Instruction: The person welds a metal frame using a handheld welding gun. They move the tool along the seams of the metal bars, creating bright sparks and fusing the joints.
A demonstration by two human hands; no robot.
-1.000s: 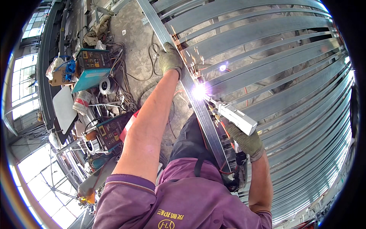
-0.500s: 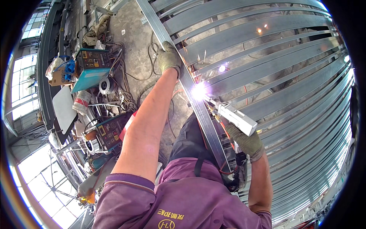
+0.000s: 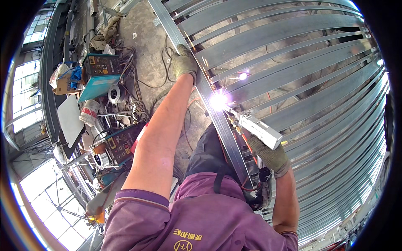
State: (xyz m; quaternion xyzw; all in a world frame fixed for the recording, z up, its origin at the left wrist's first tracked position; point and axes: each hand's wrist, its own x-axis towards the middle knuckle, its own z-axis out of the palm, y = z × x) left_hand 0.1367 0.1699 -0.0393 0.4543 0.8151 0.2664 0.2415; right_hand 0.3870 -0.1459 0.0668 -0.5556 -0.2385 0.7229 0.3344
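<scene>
Right hand: the gloved right hand [image 3: 273, 158] is closest to the person's body, fingers wrapped tight around the welding torch [image 3: 256, 129], which slants up and to the left from the fist.
Torch tip: it ends at the bright arc [image 3: 219, 101], touching the right edge of the long rail [image 3: 217, 121]; sparks scatter just around it.
Rail axis: the rail runs from beside the person's waist diagonally up and to the left, away from the body; the torch lies at a shallow angle to it, coming in from the right side.
Left hand: the gloved left hand [image 3: 183, 62] sits farther up the same rail, fingers curled over its left edge, arm stretched out straight. It is well apart from the arc, so the right hand is the nearer one.
Crossbars: flat metal slats [image 3: 293, 54] fan out to the right of the rail, with open gaps between them; the torch hangs over one gap.
Open room: the rail between arc and left hand is bare.
Floor: welding machines [image 3: 99, 69] and cables [image 3: 138, 79] lie far below on the left.
</scene>
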